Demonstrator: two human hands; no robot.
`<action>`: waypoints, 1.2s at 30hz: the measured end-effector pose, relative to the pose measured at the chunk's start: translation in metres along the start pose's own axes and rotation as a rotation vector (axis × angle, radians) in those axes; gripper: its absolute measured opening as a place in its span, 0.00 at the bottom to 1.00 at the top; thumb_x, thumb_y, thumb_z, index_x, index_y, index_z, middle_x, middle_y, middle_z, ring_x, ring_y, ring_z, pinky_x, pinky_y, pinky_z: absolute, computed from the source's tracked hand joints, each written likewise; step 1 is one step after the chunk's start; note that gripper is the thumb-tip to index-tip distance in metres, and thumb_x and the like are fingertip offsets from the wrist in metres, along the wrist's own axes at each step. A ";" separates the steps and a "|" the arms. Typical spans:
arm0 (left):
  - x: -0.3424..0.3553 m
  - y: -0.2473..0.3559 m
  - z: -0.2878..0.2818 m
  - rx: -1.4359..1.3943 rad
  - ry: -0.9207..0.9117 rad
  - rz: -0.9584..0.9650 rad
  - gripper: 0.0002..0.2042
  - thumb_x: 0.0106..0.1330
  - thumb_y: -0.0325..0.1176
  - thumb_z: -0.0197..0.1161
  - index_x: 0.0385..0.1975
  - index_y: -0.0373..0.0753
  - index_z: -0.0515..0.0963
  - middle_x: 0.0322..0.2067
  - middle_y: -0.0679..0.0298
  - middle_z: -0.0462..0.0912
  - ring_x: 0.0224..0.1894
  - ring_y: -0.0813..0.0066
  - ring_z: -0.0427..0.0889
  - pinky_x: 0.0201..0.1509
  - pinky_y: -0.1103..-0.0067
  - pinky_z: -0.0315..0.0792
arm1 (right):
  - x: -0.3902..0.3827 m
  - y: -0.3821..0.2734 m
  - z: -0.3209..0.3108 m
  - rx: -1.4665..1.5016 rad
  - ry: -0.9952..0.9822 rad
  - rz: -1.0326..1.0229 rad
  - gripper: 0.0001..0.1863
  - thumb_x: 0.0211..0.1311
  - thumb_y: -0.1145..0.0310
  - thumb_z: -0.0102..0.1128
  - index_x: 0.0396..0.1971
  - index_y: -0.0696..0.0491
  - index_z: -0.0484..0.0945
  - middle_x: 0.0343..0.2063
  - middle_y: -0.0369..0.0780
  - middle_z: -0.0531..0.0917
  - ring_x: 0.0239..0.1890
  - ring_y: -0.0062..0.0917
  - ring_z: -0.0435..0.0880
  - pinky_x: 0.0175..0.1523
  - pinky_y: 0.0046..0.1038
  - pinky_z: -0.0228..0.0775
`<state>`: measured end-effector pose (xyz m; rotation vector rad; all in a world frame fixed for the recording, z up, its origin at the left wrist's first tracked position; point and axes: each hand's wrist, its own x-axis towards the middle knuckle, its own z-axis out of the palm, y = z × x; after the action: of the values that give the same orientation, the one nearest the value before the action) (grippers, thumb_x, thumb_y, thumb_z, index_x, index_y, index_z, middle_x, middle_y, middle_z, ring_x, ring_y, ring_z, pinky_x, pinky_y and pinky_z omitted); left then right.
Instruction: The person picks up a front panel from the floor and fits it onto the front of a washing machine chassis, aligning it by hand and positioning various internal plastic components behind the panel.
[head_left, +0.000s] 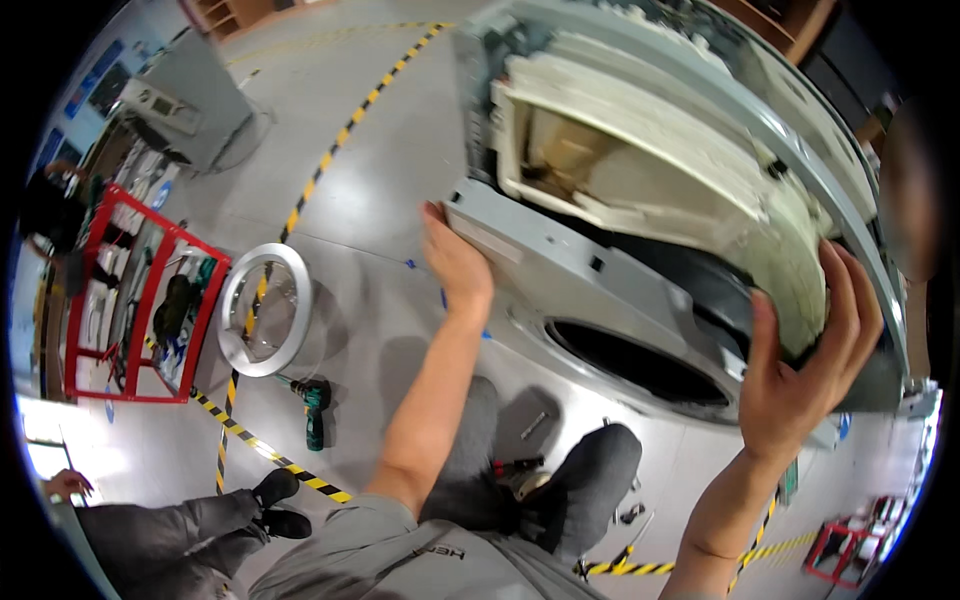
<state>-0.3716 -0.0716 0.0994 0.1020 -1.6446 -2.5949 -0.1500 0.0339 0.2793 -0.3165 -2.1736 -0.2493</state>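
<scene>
A washing machine (770, 120) stands before me with its top off. Its grey front panel (520, 245), with a dark round door opening, leans out from the body at the top. My left hand (460, 265) holds the panel's left edge, its fingers partly hidden. At the panel's right end my right hand (800, 375) has thumb and fingers spread apart, close to the cream-coloured plastic drum housing (785, 255). Whether the right hand touches the panel is hidden. Inside the body lies an open cream detergent drawer housing (600, 165).
A round door ring (232, 330) and a green cordless drill (314, 415) lie on the floor at left, near a red tool rack (180, 235). Several tools lie by my knees. Another person's legs (170, 520) are at lower left. Striped tape (365, 105) marks the floor.
</scene>
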 end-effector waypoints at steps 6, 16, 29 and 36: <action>-0.002 -0.005 0.009 -0.171 -0.139 -0.066 0.26 0.70 0.48 0.34 0.59 0.34 0.58 0.57 0.54 0.63 0.60 0.62 0.62 0.62 0.69 0.59 | -0.122 0.094 -0.083 -0.310 0.502 0.349 0.16 0.61 0.73 0.55 0.46 0.60 0.67 0.43 0.44 0.72 0.47 0.28 0.72 0.51 0.27 0.67; 0.015 -0.016 0.007 -0.144 -0.297 0.047 0.19 0.68 0.44 0.39 0.52 0.41 0.65 0.49 0.57 0.72 0.46 0.58 0.77 0.48 0.59 0.76 | -0.300 0.182 -0.066 0.455 0.553 1.167 0.28 0.67 0.59 0.45 0.60 0.60 0.57 0.59 0.44 0.63 0.61 0.28 0.61 0.65 0.28 0.51; -0.010 0.008 0.020 -0.044 -0.268 0.158 0.17 0.66 0.38 0.43 0.50 0.36 0.66 0.47 0.49 0.72 0.43 0.55 0.78 0.44 0.62 0.79 | -0.286 0.193 -0.022 0.778 0.512 1.085 0.26 0.62 0.47 0.51 0.44 0.57 0.70 0.33 0.33 0.75 0.35 0.16 0.68 0.42 0.20 0.61; -0.020 0.012 0.026 -0.013 -0.205 0.071 0.21 0.67 0.45 0.40 0.52 0.37 0.66 0.50 0.52 0.70 0.48 0.56 0.75 0.49 0.61 0.75 | -0.283 0.195 -0.019 0.749 0.556 1.073 0.29 0.57 0.44 0.55 0.43 0.57 0.70 0.29 0.33 0.75 0.31 0.14 0.70 0.35 0.18 0.63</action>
<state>-0.3534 -0.0513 0.1218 -0.2259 -1.6576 -2.6380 0.0859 0.1744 0.0718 -0.7923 -1.1844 0.9375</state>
